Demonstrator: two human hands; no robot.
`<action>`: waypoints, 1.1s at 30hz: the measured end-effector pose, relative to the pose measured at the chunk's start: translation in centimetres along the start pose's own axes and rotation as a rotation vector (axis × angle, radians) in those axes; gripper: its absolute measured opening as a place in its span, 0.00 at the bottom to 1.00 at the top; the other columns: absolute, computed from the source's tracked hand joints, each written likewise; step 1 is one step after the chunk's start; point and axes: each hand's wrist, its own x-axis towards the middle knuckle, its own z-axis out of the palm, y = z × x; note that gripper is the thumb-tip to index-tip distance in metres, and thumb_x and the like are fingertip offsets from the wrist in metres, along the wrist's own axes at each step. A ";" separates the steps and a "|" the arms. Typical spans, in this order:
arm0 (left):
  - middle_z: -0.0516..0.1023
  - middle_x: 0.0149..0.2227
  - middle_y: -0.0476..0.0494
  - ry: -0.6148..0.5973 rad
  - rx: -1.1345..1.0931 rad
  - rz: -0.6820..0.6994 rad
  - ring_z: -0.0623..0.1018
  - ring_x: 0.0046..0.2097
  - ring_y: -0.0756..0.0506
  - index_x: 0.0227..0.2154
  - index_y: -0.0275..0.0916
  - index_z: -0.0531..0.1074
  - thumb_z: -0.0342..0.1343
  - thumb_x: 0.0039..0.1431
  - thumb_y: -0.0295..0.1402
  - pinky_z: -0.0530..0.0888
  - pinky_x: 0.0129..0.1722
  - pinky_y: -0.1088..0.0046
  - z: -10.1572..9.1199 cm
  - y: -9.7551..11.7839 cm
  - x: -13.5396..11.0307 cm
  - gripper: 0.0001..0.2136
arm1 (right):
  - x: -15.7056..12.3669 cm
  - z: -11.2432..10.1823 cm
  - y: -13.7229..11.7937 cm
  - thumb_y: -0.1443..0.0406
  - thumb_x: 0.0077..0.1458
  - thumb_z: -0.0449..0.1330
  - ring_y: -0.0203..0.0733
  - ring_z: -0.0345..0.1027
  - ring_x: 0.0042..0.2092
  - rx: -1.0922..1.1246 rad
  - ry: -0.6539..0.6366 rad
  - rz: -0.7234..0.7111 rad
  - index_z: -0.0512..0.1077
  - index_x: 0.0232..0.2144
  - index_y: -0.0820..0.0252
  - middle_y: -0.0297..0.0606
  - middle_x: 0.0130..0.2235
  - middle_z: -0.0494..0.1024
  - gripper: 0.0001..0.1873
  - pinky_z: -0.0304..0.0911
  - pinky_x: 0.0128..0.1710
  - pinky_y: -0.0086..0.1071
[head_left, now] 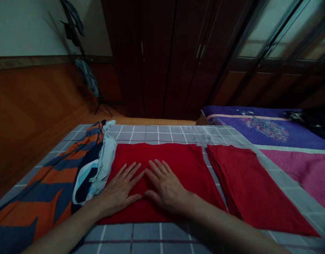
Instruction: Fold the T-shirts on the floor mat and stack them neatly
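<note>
Red cloth (pixel 175 158) lies folded flat near the middle of a bed (pixel 157 135) made up with a grey checked sheet, its longer side appearing to run across the person's front. Both hands rest on it with equal reach: the left hand (pixel 119 188) and the right hand (pixel 165 188) are spread palm down, fingers fanned and angled inward, their fingertips just beside each other at the centre of the cloth, pinching nothing. Neither hand sits nearer the cloth, as the two arms come in evenly from the bed's near edge. Just to the right, a second red cloth (pixel 252 187) lies lengthwise, running from near the far edge and slanting toward the near right corner. To the left, a pale blue garment (pixel 106 155) touches the first cloth's left side, with a striped orange-and-navy cloth (pixel 43 190) spread beyond it. A purple quilt (pixel 265 128) lies past the far right corner, and a dark wardrobe (pixel 170 53) stands beyond the far edge.
</note>
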 end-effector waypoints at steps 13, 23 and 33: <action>0.45 0.68 0.44 -0.007 -0.040 0.004 0.51 0.66 0.37 0.65 0.50 0.41 0.42 0.63 0.52 0.51 0.63 0.52 -0.8 -0.3 0.1 0.32 | -11.6 1.3 7.7 0.49 0.60 0.49 0.54 0.41 0.66 -0.316 0.178 0.428 0.55 0.63 0.60 0.47 0.65 0.53 0.34 0.49 0.60 0.54; 0.46 0.67 0.38 0.012 -0.044 -0.181 0.47 0.67 0.35 0.65 0.43 0.48 0.40 0.62 0.55 0.51 0.62 0.48 0.1 -2.4 -0.3 0.33 | -10.0 2.1 8.0 0.48 0.60 0.46 0.55 0.46 0.64 -0.329 0.254 0.514 0.59 0.60 0.65 0.52 0.64 0.55 0.34 0.51 0.60 0.51; 0.50 0.66 0.33 0.110 -0.034 -0.404 0.48 0.67 0.35 0.63 0.35 0.53 0.38 0.62 0.54 0.50 0.62 0.48 -0.3 -4.2 0.5 0.34 | -11.3 2.0 8.9 0.49 0.59 0.47 0.56 0.53 0.62 -0.267 0.294 0.580 0.61 0.58 0.70 0.55 0.61 0.60 0.34 0.54 0.59 0.48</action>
